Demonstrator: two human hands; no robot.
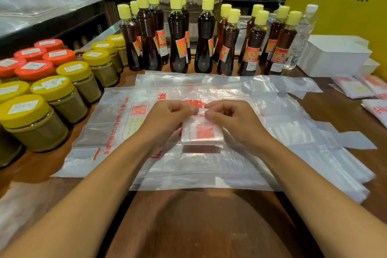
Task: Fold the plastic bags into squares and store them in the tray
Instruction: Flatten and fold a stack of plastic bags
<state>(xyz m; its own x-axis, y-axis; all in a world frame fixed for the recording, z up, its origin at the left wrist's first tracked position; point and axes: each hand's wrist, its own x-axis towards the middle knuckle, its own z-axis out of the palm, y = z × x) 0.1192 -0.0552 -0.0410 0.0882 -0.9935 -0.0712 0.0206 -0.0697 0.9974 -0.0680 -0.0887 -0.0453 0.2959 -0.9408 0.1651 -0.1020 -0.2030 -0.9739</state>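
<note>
1. The folded bag (202, 132), a small square packet of clear plastic with a red printed block, lies on top of the stack of flat plastic bags (240, 165) that covers the middle of the wooden table (199, 226)
2. The left hand (167, 117) sits at the left edge of the folded bag; its fingers are curled and the fingertips pinch the far top edge of the packet
3. The right hand (232, 118) sits at the right edge of the folded bag; its fingers are likewise curled, pinching the same far edge just beside the left fingertips
4. Both hands meet over the far edge of the folded bag; the near edge of the packet rests on the flat bags beneath
5. The stack of flat plastic bags spreads out on all sides of the folded bag; the top sheet carries red print and a code panel to the left of the folded bag
6. The white tray (333, 56) stands well to the far right of the folded bag, against the yellow sign (339, 6)
7. Several finished folded bags (356, 88) lie on the table to the right of the folded bag, in front of the tray
8. A row of dark bottles (178, 48) with yellow caps stands beyond the folded bag, at the far edge of the flat bags
9. Jars with yellow lids (52, 98) and jars with orange lids (35, 67) stand to the left of the folded bag, apart from the hands
</note>
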